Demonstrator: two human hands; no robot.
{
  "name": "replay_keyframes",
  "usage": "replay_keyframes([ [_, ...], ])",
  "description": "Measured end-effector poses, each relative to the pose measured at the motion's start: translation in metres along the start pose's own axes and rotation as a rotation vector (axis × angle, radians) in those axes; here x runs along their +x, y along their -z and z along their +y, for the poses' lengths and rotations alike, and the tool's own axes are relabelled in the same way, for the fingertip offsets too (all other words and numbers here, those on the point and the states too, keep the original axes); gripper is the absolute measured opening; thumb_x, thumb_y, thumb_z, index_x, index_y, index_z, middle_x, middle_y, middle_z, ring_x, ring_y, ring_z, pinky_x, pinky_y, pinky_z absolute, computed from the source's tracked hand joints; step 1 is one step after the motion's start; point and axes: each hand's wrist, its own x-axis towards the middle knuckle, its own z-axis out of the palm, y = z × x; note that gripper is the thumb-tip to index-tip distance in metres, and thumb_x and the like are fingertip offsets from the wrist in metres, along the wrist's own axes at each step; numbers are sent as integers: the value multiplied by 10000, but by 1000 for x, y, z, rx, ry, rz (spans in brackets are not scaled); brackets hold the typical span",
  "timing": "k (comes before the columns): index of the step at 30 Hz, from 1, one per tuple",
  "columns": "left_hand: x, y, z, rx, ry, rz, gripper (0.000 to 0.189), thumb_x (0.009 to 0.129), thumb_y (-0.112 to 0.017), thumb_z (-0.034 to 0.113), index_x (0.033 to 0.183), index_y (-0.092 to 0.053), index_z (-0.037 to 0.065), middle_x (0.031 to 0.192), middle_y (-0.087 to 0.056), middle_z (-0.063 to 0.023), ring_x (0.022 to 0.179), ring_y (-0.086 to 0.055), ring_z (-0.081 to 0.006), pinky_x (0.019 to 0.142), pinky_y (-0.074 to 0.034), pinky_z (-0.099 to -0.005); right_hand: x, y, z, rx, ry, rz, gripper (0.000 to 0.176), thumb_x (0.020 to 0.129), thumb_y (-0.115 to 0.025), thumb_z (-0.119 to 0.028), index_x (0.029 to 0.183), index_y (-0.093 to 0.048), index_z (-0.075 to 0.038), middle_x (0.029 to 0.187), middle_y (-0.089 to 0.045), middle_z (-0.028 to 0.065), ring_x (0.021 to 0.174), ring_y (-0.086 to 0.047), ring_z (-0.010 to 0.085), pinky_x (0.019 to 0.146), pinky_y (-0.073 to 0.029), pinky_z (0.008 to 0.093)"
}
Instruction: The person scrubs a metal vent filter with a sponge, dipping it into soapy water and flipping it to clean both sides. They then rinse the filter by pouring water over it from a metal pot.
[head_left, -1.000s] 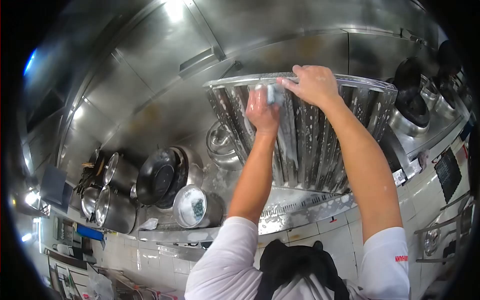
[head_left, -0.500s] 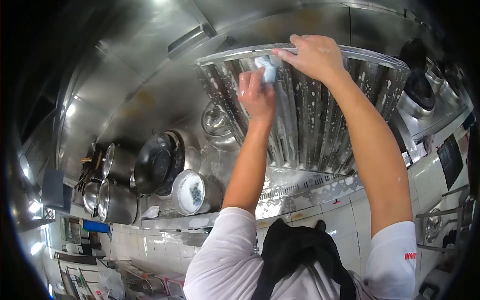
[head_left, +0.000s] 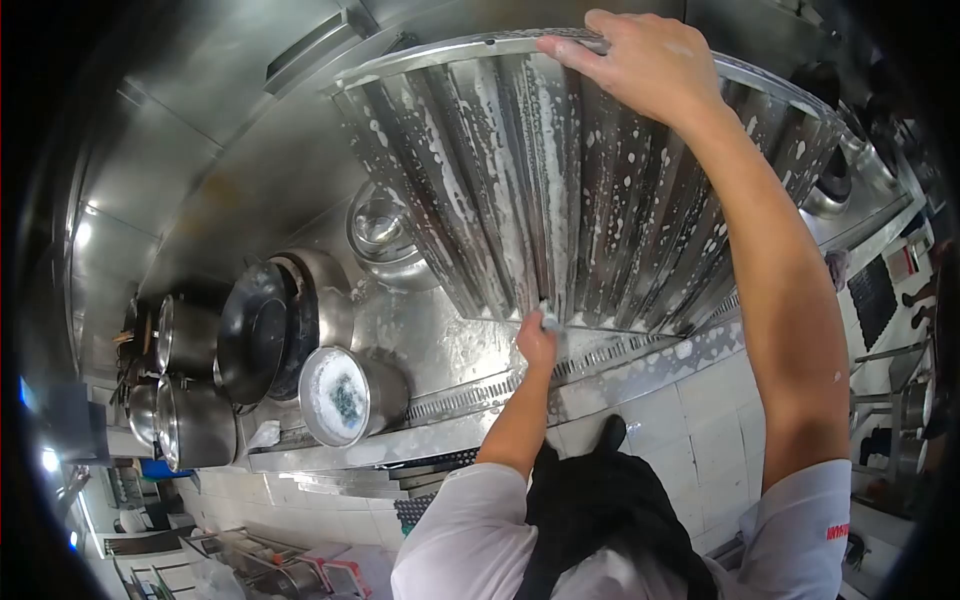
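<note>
A large ridged metal baffle filter (head_left: pixel 615 200), streaked with white suds, stands tilted on the steel counter. My right hand (head_left: pixel 655 65) is closed over its top rim, with the thumb on the near side and the fingers over the back. Low on the filter, my left hand (head_left: pixel 537 343) is closed around a small pale cloth or sponge (head_left: pixel 547 317), mostly hidden in the fingers. The cloth is at the filter's bottom edge, in one of the grooves. Left of this hand stands a steel pot (head_left: pixel 385 392) with white foam and a dark bluish patch inside.
Dark pans (head_left: pixel 252 330) lean at the left, beside several steel pots (head_left: pixel 203 425). Behind the filter's left side sits a steel bowl (head_left: pixel 380 225). A slotted drain channel (head_left: pixel 470 397) runs along the counter's front edge. White floor tiles (head_left: pixel 690 415) lie below.
My left hand has slid down the filter with the cloth, from near the top rim to the bottom edge. My right hand keeps its hold on the rim. The camera view has shifted.
</note>
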Motion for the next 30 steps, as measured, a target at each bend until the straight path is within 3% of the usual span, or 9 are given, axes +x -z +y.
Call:
replay_keyframes([
  [3, 7, -6, 0, 61, 40, -7, 298, 678, -626, 5, 964, -648, 87, 864, -603, -157, 746, -600, -386, 636, -467, -485, 4, 7, -2, -26, -42, -128, 713, 862, -442, -753, 967, -706, -100, 806, -702, 149, 806, -682, 345, 717, -525, 445],
  [4, 25, 15, 22, -31, -105, 86, 323, 687, -631, 21, 1004, -650, 81, 883, -611, -160, 757, -605, -386, 649, -476, -482, 5, 5, 0, -21, -28, -112, 708, 861, -445, -753, 1011, -707, -112, 847, -707, 152, 835, -682, 343, 741, -525, 452],
  [7, 143, 91, 146, -288, -315, 331, 239, 800, -625, 64, 1036, -638, 29, 904, -636, -170, 836, -639, -369, 732, -504, -428, 2, -5, 6, -29, -9, 6, 714, 865, -440, -750, 1085, -696, -121, 925, -708, 164, 898, -675, 346, 784, -521, 448],
  [9, 218, 128, 217, -329, -458, 505, 238, 767, -621, 63, 1001, -634, 18, 897, -642, -168, 797, -638, -364, 689, -500, -417, 5, 4, 0, -11, -49, -118, 750, 807, -506, -774, 1140, -681, -126, 1011, -709, 161, 959, -675, 335, 829, -518, 432],
  [11, 275, 155, 272, -355, -569, 651, 151, 673, -585, 29, 822, -604, 9, 758, -600, -196, 658, -578, -376, 613, -454, -417, 1, 13, -8, -36, -22, -89, 607, 891, -504, -618, 827, -691, -44, 815, -696, 189, 841, -682, 341, 775, -519, 451],
  [12, 282, 160, 285, -375, -529, 600, 127, 693, -623, 48, 816, -603, 25, 783, -597, -166, 717, -579, -384, 629, -458, -459, 0, 12, -8, -32, -15, -57, 612, 889, -501, -631, 832, -695, -53, 813, -696, 191, 837, -683, 344, 772, -519, 458],
  [16, 220, 135, 228, -264, -359, 378, 177, 685, -618, 16, 861, -633, 34, 790, -599, -166, 704, -591, -362, 635, -469, -434, 0, 3, -5, -83, -30, -27, 629, 883, -494, -662, 829, -695, -68, 794, -689, 196, 804, -677, 364, 757, -519, 472],
  [24, 7, -1, 5, 14, 88, -63, 180, 693, -639, -1, 864, -618, 53, 783, -604, -182, 773, -611, -406, 664, -482, -457, 0, 2, -13, -129, -48, -83, 665, 865, -487, -710, 867, -671, -71, 816, -684, 183, 810, -664, 353, 770, -503, 460],
  [30, 15, 30, 10, -116, 99, -109, 206, 725, -641, 8, 914, -625, 85, 840, -629, -204, 808, -626, -416, 686, -493, -467, 4, 24, -22, -119, -23, -159, 648, 820, -553, -711, 890, -664, -76, 842, -684, 179, 846, -663, 350, 783, -498, 465],
])
